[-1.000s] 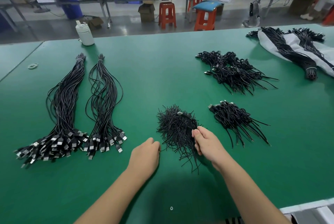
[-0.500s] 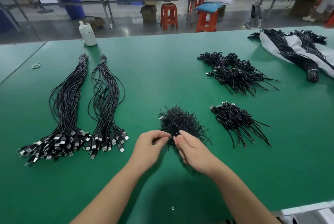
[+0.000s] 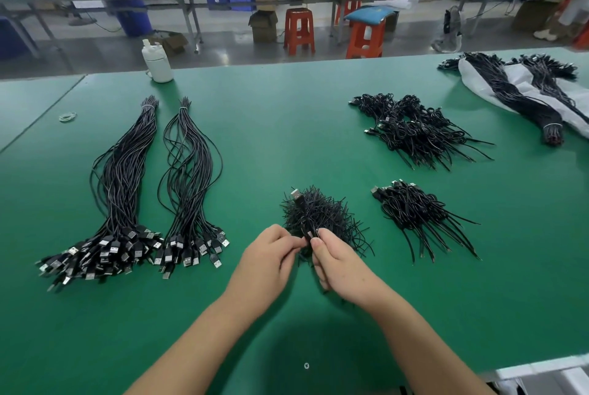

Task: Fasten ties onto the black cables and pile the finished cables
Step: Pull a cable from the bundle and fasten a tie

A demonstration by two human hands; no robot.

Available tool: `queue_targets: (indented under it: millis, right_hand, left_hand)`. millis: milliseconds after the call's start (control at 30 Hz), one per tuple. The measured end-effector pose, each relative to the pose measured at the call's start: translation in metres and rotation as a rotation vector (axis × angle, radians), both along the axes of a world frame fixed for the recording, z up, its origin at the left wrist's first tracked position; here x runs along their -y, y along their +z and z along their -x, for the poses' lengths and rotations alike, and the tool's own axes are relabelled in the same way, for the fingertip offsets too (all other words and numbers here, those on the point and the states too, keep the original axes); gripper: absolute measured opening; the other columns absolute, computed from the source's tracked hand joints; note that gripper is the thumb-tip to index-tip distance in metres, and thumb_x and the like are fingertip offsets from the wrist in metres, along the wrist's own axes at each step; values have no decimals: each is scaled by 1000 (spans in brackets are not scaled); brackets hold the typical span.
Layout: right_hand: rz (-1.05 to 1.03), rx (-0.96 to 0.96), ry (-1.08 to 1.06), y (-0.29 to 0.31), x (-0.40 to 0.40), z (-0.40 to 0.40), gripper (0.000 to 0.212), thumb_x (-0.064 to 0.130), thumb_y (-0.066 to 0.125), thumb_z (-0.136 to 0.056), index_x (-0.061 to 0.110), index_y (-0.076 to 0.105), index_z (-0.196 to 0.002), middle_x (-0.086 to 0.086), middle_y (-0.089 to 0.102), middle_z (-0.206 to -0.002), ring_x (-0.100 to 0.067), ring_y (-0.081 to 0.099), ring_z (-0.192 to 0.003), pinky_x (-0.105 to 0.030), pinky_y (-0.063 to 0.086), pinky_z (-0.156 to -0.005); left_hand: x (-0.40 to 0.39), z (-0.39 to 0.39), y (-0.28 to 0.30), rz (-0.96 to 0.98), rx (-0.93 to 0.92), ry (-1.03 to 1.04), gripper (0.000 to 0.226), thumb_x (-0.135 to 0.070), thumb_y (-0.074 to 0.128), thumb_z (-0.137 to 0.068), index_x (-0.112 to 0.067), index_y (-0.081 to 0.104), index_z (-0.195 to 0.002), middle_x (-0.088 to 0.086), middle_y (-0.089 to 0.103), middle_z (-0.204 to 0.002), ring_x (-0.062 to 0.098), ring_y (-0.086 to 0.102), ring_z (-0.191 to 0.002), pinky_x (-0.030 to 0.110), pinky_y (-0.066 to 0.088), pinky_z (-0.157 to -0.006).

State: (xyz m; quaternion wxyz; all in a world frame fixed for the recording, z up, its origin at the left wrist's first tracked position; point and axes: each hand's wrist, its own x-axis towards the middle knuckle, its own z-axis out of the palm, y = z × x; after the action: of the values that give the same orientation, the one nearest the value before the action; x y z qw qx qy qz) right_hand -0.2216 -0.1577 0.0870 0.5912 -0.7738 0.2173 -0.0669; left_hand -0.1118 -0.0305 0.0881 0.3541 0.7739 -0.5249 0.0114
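Observation:
A folded black cable (image 3: 301,209) with a USB plug at its top stands upright over the heap of loose black ties (image 3: 331,216) at the table's centre. My right hand (image 3: 339,264) grips the cable's lower part, thumb on top. My left hand (image 3: 271,254) pinches the same cable right beside it; whether a tie is between the fingers cannot be told. To the right lie a small pile of tied cables (image 3: 417,216) and, farther back, a larger pile (image 3: 414,130). On the left lie two long bundles of untied cables (image 3: 121,190) (image 3: 188,177).
A white bottle (image 3: 157,64) stands at the far edge of the green table (image 3: 287,126), and rubber bands (image 3: 68,116) lie far left. More cable bundles rest on a white bag (image 3: 522,95) at the far right. Stools and benches stand beyond the table.
My right hand left the tie heap and met my left hand in front of it. Both hands now hold the cable upright, its plug showing above the ties.

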Motion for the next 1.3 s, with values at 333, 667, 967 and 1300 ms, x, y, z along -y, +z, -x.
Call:
queue_targets:
  millis: [333, 667, 967, 1300]
  right_hand:
    - [20, -37, -10, -4, -1, -6, 31, 26, 35, -107, 16, 36, -77, 3, 39, -61, -18, 36, -53, -37, 35, -52]
    - [-146, -21, 2, -7, -13, -8, 32, 27, 32, -108, 15, 51, -85, 5, 42, -61, -14, 35, -49, -33, 34, -50]
    - [707, -109, 230, 4, -8, 0, 31, 44, 35, -105, 21, 36, -84, 4, 48, -76, -26, 49, -72, -42, 37, -65]
    - [1139, 67, 269, -4, -5, 4, 41, 41, 35, -102, 15, 60, -83, -1, 60, -73, -26, 57, -58, -38, 43, -53]
  left_hand:
    - [-1, -3, 10, 53, 691, -122, 30, -7, 38, -98, -7, 67, -90, 13, 65, -105, 34, 61, -111, 41, 48, -91]
    - [5, -10, 15, -20, 42, 80, 18, -7, 62, -92, -23, 59, -82, -13, 58, -84, 15, 53, -73, 30, 42, -75]
    - [10, -27, 22, -332, -697, 158, 19, -16, 69, -91, -19, 68, -72, -5, 58, -62, 11, 44, -56, 22, 35, -53]
    - [2, -40, 13, -410, -935, 33, 19, -28, 77, -83, -14, 72, -71, -2, 63, -64, 9, 47, -58, 21, 37, -55]
